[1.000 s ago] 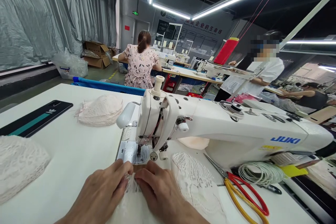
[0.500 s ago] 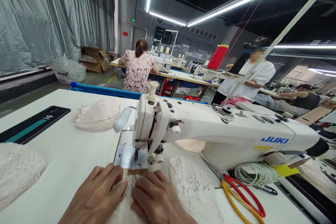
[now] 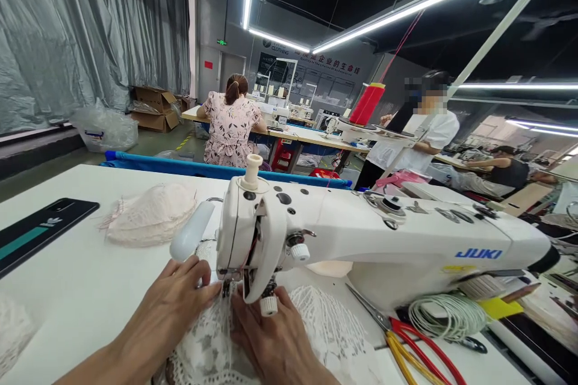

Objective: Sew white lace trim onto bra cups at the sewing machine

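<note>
A white JUKI sewing machine (image 3: 361, 234) stands on the white table (image 3: 76, 277). My left hand (image 3: 167, 313) and my right hand (image 3: 271, 337) press flat on a piece of white lace fabric (image 3: 203, 343) directly under the machine head, fingertips close to the needle area, which the head hides. More white lace (image 3: 329, 328) lies just right of my right hand.
A stack of pale lace pieces (image 3: 151, 216) and a black phone (image 3: 36, 231) lie at the left. Red and yellow handled scissors (image 3: 415, 352) and a coil of white cord (image 3: 449, 313) sit at the right. Other people work at tables behind.
Both hands have slid the lace forward until it sits under the machine head. The view has moved closer, so the needle plate is now hidden.
</note>
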The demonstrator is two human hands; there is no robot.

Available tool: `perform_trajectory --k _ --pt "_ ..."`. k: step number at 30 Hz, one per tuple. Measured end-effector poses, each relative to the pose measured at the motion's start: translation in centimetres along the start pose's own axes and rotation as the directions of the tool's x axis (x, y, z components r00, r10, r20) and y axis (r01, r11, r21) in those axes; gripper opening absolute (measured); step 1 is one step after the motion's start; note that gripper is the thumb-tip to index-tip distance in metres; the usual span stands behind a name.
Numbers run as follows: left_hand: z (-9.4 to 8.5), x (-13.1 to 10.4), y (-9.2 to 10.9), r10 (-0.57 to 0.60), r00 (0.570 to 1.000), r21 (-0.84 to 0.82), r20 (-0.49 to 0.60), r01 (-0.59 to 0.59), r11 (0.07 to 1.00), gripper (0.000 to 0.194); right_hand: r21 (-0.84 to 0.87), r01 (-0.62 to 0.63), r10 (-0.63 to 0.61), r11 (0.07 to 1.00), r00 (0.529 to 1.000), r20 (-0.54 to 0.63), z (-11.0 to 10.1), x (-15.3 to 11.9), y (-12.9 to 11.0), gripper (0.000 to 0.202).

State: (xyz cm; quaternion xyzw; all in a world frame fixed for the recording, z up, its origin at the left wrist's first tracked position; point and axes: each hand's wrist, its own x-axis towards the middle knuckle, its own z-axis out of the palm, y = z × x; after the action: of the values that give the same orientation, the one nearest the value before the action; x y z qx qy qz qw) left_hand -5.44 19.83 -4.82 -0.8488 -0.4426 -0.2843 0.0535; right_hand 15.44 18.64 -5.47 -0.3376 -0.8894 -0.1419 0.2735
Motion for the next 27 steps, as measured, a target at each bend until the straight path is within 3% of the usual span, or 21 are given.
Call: perform_trajectory --k 7,11,14,15,18,22,27 --pt "-0.5 -0.1 0.2 0.025 1.000 -0.068 0.001 -0.025 0.997 0.034 0.055 -0.024 0.020 0.998 0.997 0.068 -1.3 0.5 -0.1 0.033" --pt "-2.1 -0.8 1.9 0.138 0.990 -0.161 -0.017 -0.139 0.977 0.028 0.183 0.000 -0.022 0.983 0.993 0.116 -2.8 0.5 -0.9 0.019" --pt "-3.2 -1.7 3.2 0.196 0.981 -0.330 0.013 -0.180 0.927 0.013 0.319 0.087 -0.109 0.944 0.993 0.054 -2.9 0.0 -1.6 0.035" --pt "-3.4 -2.1 3.4 0.190 0.981 -0.352 0.027 -0.169 0.921 0.016 0.326 0.114 -0.130 0.939 0.991 0.029 -2.8 -0.2 -1.9 0.038" --pt "-3.1 -3.0 3.6 0.171 0.985 -0.315 0.005 -0.161 0.935 0.019 0.274 0.153 -0.156 0.949 0.988 -0.013 -2.3 -0.6 -2.4 0.037" --pt "-2.1 -3.7 3.3 0.181 0.981 -0.288 -0.069 -0.193 0.938 0.030 0.247 0.160 -0.168 0.956 0.986 0.012 -2.9 -0.6 -2.7 0.028" --pt "-1.9 -4.0 3.2 0.219 0.972 -0.215 -0.081 -0.232 0.949 0.024 0.303 0.099 -0.108 0.948 0.994 0.012 -3.6 -0.4 -2.8 0.029"
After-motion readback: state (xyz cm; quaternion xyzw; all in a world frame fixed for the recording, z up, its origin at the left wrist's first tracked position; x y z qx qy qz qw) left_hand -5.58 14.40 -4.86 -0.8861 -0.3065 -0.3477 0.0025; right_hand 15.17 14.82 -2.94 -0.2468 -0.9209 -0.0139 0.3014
